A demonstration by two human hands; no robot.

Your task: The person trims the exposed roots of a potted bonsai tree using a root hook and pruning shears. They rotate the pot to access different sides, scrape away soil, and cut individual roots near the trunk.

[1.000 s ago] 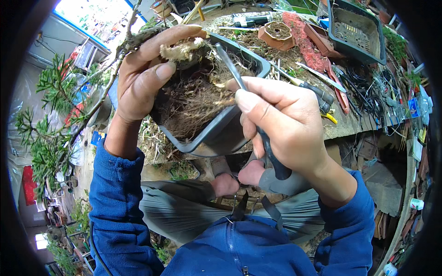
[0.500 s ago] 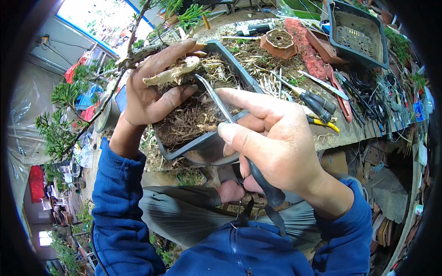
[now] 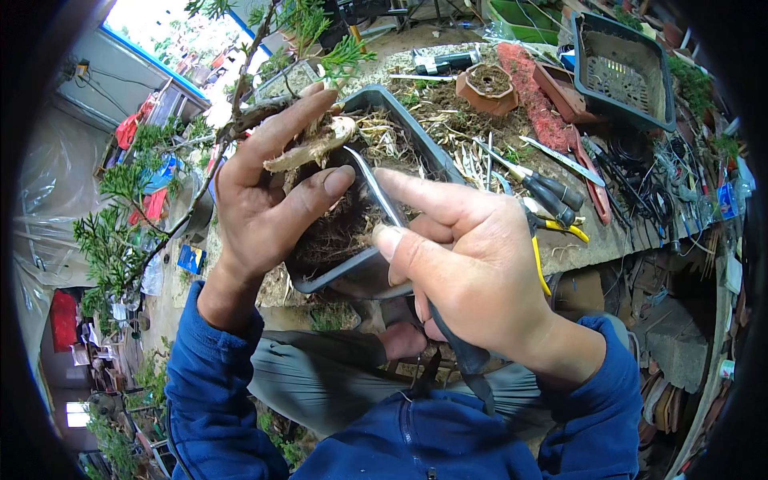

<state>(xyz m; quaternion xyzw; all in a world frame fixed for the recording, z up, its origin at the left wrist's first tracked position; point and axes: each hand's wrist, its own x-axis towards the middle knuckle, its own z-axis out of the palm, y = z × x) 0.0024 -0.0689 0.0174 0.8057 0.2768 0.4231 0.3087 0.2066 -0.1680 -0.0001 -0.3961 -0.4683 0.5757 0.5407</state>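
My left hand (image 3: 260, 200) is wrapped round the stripped, pale trunk (image 3: 310, 150) of a small juniper, its thumb below the wood. Green juniper foliage (image 3: 120, 232) hangs from a thin branch left of the wrist. In my right hand (image 3: 480, 268) is a hooked metal hand tool (image 3: 374, 190) with a black handle, pinched near its shaft. Its bent tip lies close beside the bare wood; whether they touch I cannot tell. Beneath both hands stands a dark rectangular planter (image 3: 340, 274) with soil, roots and wood shavings, partly hidden by the hands.
Black-handled tools (image 3: 552, 196), yellow-handled pliers (image 3: 568, 232) and red-handled cutters (image 3: 588, 172) lie right of the planter. Behind are an octagonal clay pot (image 3: 486, 90) and an empty plastic tray (image 3: 624, 68). Soil and shavings litter the table (image 3: 604, 260).
The planter and trunk have shifted slightly right and nearer. My left thumb has come closer to the tool's tip. The right hand keeps the same grip.
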